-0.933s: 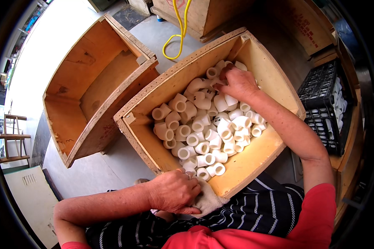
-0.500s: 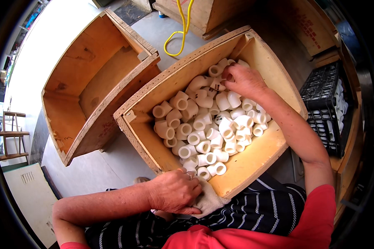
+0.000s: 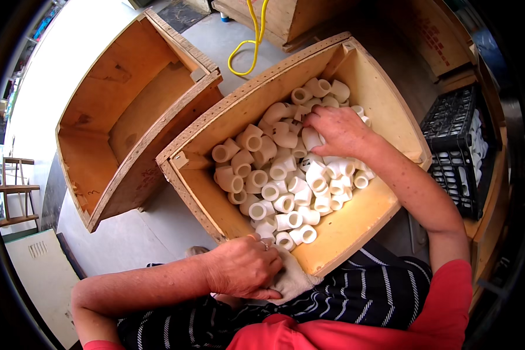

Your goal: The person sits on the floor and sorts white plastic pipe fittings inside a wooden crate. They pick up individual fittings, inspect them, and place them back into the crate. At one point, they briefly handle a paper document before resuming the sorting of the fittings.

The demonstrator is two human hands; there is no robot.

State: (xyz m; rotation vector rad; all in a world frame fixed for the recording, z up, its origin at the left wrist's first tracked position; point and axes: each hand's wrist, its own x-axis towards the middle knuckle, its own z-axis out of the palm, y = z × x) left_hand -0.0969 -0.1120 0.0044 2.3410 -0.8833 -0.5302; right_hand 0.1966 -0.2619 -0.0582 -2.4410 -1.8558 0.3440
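Observation:
A wooden box (image 3: 347,233), tilted on my lap, holds a heap of white plastic pipe elbows (image 3: 286,204). My right hand (image 3: 339,131) reaches into the far part of the heap. Its thumb and fingers close round one white pipe elbow (image 3: 312,139), partly covered by the hand. At the box's near left corner, my left hand (image 3: 248,268) is curled over a beige cloth (image 3: 291,277). The cloth lies against the corner, between the box and my striped trousers. The left fingertips are partly hidden.
An open wooden box (image 3: 151,111) stands to the left, with bare inner walls showing. A black plastic crate (image 3: 449,140) of white pieces is at the right. Beyond the box hangs a yellow cord (image 3: 255,44). A wooden stool (image 3: 17,189) stands far left.
My right hand has moved nearer and slightly left within the heap, uncovering elbows at the far end. It now grips a different spot. My left hand stays at the corner.

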